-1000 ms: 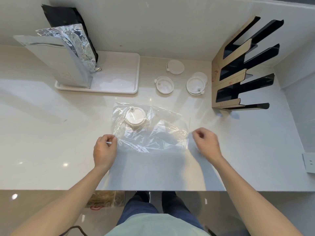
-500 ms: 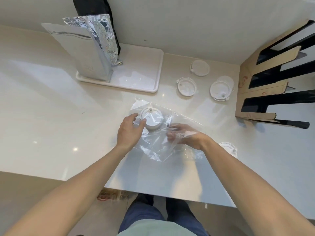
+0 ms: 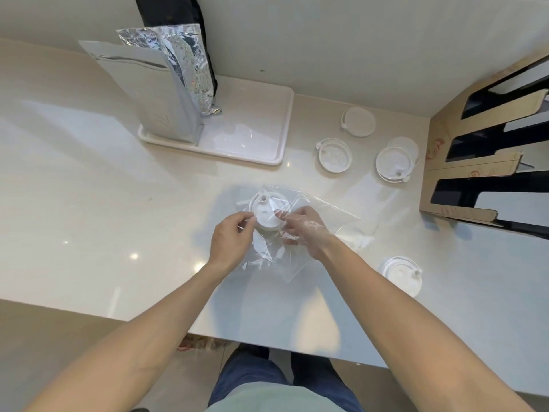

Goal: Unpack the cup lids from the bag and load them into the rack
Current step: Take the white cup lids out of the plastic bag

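A clear plastic bag (image 3: 332, 214) lies on the counter in front of me. A small stack of white cup lids (image 3: 264, 209) sits in its far left end. My left hand (image 3: 230, 240) pinches the bag's film between thumb and forefinger, right beside the stack. My right hand (image 3: 307, 230) is inside the bag under the film, fingers stretched out with the tips at the stack's right edge. The cardboard and black lid rack (image 3: 445, 179) stands at the far right, apart from both hands.
Loose white lids lie near the rack: one (image 3: 358, 121) by the wall, one (image 3: 334, 154) and an overlapping pair (image 3: 395, 163) in front of it, another (image 3: 401, 275) by my right forearm. A white tray (image 3: 261, 150) holds an upright foil pouch (image 3: 166, 93).
Both hands moved forward from the bag's near corners. The left now pinches film beside the lids. The right went into the bag and has reached the stack.
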